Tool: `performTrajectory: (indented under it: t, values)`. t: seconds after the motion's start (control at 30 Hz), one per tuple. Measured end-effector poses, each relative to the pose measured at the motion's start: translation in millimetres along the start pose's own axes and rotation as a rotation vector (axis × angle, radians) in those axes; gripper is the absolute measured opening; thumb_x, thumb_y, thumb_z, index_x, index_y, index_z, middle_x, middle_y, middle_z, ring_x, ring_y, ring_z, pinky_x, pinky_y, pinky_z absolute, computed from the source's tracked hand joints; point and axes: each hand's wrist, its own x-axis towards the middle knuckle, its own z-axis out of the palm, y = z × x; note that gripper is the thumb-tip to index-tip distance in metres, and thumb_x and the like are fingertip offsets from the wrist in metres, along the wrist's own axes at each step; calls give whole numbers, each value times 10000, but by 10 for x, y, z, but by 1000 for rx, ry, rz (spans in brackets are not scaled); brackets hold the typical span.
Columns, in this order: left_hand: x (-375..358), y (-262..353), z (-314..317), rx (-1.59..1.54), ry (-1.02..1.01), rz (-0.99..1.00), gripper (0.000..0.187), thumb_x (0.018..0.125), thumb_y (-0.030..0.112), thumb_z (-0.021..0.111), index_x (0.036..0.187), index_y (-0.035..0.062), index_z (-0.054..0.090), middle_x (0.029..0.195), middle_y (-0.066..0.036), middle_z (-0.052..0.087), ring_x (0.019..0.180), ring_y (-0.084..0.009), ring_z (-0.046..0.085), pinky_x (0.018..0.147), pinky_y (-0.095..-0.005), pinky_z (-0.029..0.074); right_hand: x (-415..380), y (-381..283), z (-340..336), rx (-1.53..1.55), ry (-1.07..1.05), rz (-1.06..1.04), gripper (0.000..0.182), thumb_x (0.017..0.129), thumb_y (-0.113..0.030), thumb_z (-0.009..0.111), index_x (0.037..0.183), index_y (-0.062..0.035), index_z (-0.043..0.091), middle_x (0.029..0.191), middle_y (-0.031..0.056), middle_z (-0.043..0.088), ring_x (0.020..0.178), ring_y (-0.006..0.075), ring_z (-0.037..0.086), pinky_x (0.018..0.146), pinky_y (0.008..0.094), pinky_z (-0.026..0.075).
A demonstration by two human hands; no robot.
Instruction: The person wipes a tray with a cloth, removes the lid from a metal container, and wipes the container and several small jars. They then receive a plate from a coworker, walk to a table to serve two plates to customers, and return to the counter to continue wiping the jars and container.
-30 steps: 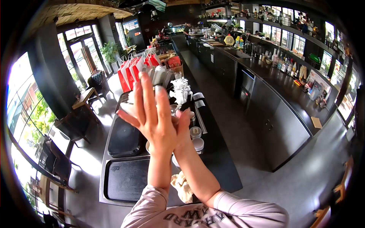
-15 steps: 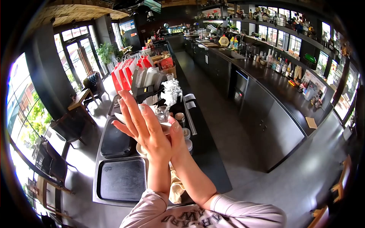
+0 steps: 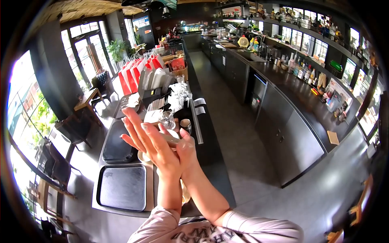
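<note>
My left hand [image 3: 159, 149] is raised over the counter, its fingers stretched out and spread toward the upper left, and open. Crossing it at the wrist, my right hand [image 3: 187, 153] lies against the palm side with the thumb up. Its fingers are mostly hidden behind the left hand; the part that shows looks stretched out, so it is open too. Around and behind the hands on the counter are a clear glass [image 3: 167, 120], a small round jar [image 3: 185, 124] and a pale cup [image 3: 142, 157]. A black tray [image 3: 122, 188] lies to the left of my forearms.
Another dark tray [image 3: 118, 141] lies farther along the counter [image 3: 211, 178]. Beyond are wrapped white items [image 3: 179, 95] and red and white paper bags [image 3: 129, 81]. A back counter [image 3: 289, 87] with bottles [image 3: 302, 73] runs along the right, across an aisle.
The view has shifted, so the trays sit farther left and more of the counter shows. Both hands stay crossed at the wrists and appear slightly lower, with the right hand's fingers showing a little more.
</note>
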Motion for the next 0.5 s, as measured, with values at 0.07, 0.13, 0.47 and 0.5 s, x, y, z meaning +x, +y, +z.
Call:
performTrajectory:
  t: [0.07,0.13,0.47,0.5]
  values:
    - [-121,15,98,-202,13,-123,649,891,366,452,1418,115,169,1463,-186,158,1208,-325,367,974,-432,322,-32,-74,-59,-112,54,-92,781,767,-519,526,1305,-12,279,1343,201,355,1261,317,332,1060,441,266]
    - [-198,10,112,-584,12,-300,661,918,443,401,1432,123,135,1487,-111,116,1131,-236,425,912,-365,414,-36,-76,-96,-270,100,-187,768,755,-523,537,1292,-24,308,1344,189,359,1269,315,318,1058,463,259]
    - [-629,-446,-80,-907,113,-654,691,904,446,358,1439,123,65,1484,-122,141,1339,-266,227,1074,-425,228,-84,-308,-149,-925,232,-563,556,923,-419,387,1348,-61,360,1425,113,298,1317,254,268,1085,410,202]
    - [-758,-619,-70,-955,93,-784,705,904,466,344,1437,105,56,1479,-132,151,1337,-274,229,1076,-425,221,-84,-350,-200,-1017,261,-594,569,929,-421,378,1364,-59,328,1428,114,290,1316,249,270,1085,408,201]
